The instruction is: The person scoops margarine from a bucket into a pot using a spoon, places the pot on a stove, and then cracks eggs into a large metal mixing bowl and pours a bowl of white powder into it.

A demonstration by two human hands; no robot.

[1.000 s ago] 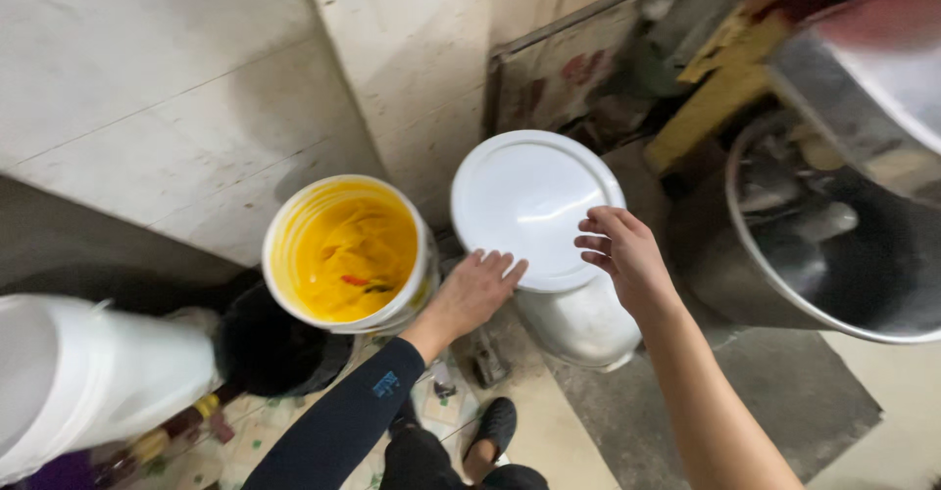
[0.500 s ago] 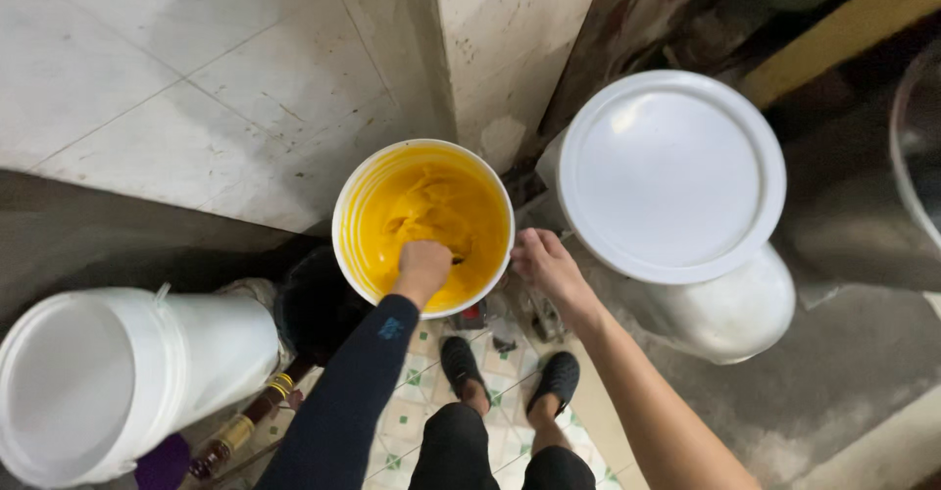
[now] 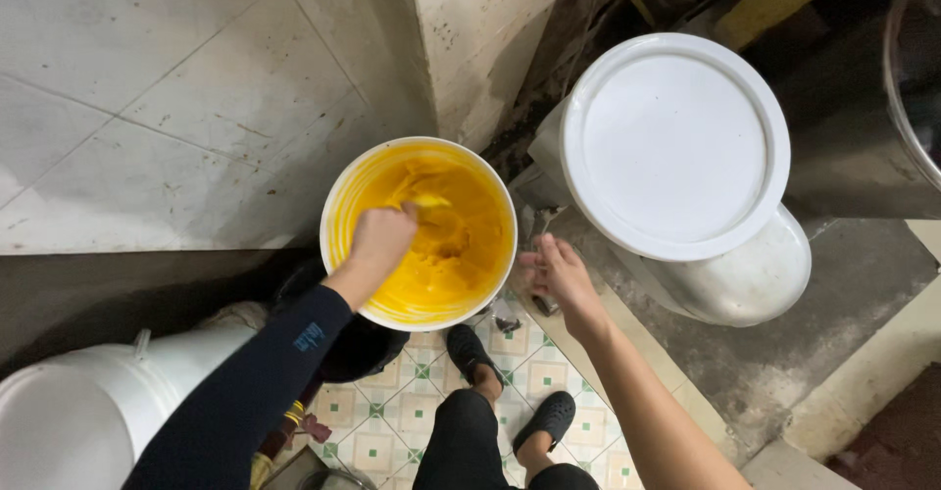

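the open white bucket [image 3: 420, 233] stands on the floor at the foot of a tiled wall corner [image 3: 470, 49], directly in front of the person's feet. it holds a thick yellow-orange paste [image 3: 461, 255] that also coats the inner wall up to the rim. the lid is off this bucket.

the left hand [image 3: 380, 240] is inside the bucket mouth, fingers curled closed around a small yellow-smeared utensil [image 3: 427, 201] whose tip shows above the paste; the exact kind of utensil cannot be told. the forearm wears a dark long sleeve [image 3: 255, 382].

the right hand [image 3: 555, 272] hovers just beside the bucket's right rim, fingers spread and loosely open, holding nothing. whether a fingertip touches the rim cannot be told.

progress, as judged from this view: the bucket is open and the hand is already working in the paste. the paste surface is uneven with a hollow near the centre, so the work appears under way, not finished.

surroundings: a second white bucket with its lid on [image 3: 676, 142] stands to the right, near but apart. a third white container [image 3: 88, 421] lies at lower left. black shoes [image 3: 470, 351] rest on patterned floor tiles [image 3: 392, 421].
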